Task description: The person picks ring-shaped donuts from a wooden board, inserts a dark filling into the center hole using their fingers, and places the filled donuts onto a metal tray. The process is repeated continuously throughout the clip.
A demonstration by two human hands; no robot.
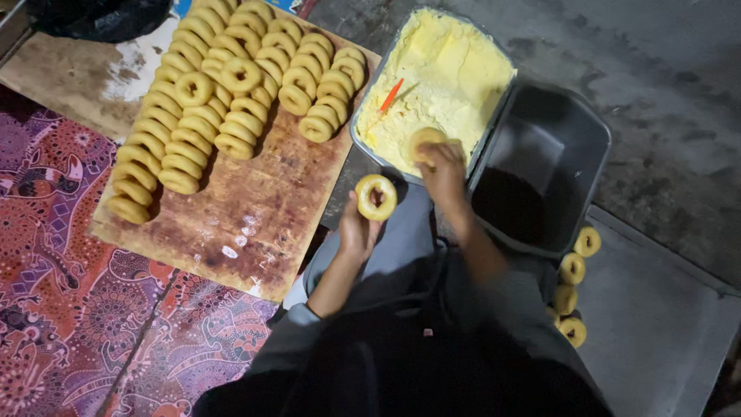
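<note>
**A:** Where are your hands sitting right now?

**B:** Your left hand (356, 232) is rising just below the middle of the frame, fingers closed around a ring of yellow dough (376, 197), held upright so its hole is facing the camera. Your right hand (444, 174) is a little higher and to the right, grasping a second dough ring (424, 143) at the near rim of the metal tray (494, 116).

**A:** And the tray itself?

**B:** It is lying up and to the right of both hands, its long axis running diagonally from the centre of the frame toward the top. It is holding a pale yellow batter (444, 77) with a small orange stick (391, 95) lying in it. Your right hand is the nearer one; it is touching the batter's edge, while the left is hanging just short of the rim.

**A:** What is on the other side?

**B:** A wooden board (255, 208) is lying to the left of your left hand, reaching to the upper left of the frame, with rows of finished rings (231, 77) leaning on one another along its far half. The near half is showing bare wood. So the board is closer to your left hand.

**A:** Anything else?

**B:** A dark tub (540, 170) is standing just right of the tray, four more rings (573, 289) are lying at the right, and a patterned cloth (62, 293) is covering the lower left.
</note>
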